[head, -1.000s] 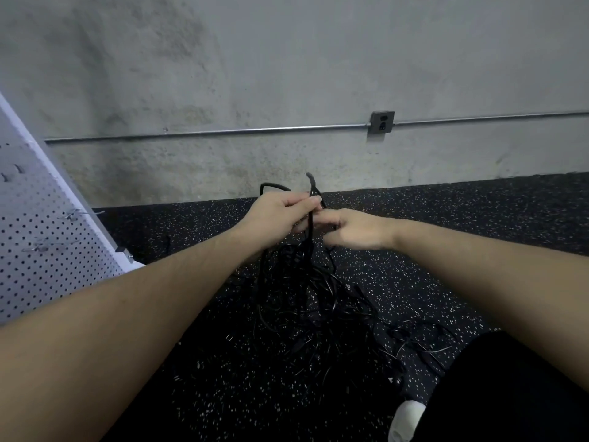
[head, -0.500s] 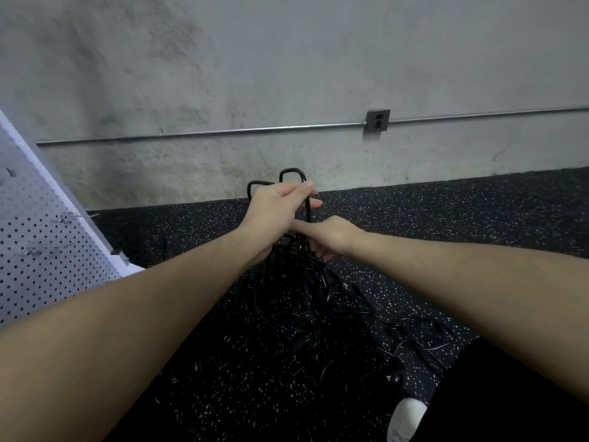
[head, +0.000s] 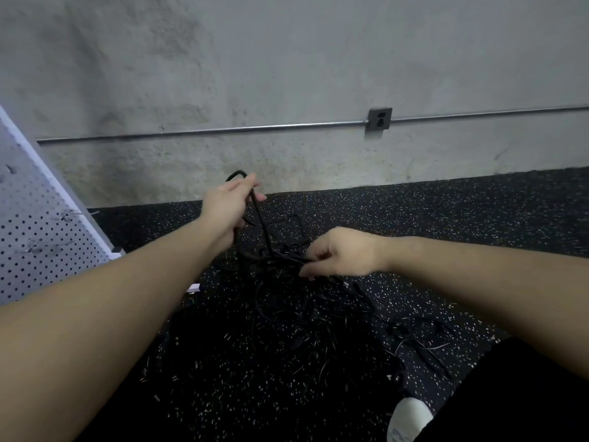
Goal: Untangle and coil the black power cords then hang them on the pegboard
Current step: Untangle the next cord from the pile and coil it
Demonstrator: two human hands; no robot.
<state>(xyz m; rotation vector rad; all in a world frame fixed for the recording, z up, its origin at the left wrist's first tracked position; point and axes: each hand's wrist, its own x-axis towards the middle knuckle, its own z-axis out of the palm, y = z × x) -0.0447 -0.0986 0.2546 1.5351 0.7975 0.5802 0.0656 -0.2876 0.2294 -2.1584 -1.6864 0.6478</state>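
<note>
On a speckled black rubber floor (head: 446, 224) below a bare concrete wall (head: 287, 74), a person worked at a heap of black power cords (head: 296, 314), the hands having drawn apart within the past second. The left hand (head: 228, 207), fingers curled round a bent loop of one cord (head: 261, 224), had risen and shifted left, holding that length up off the floor so it ran taut down into the tangle. The right hand (head: 342, 252), which a moment before met the left at the same strand, had dropped to the top of the heap, where its thumb and fingertips pinched a knot of cords. The separation suggested one cord was being pulled free while the rest was held down; untangling appeared barely begun, with nothing coiled. The bulk of the cords lay spread on the floor between the forearms. The white pegboard (head: 38, 237), with its wire hooks (head: 68, 215) bare, leaned at the left, near the heap.
</note>
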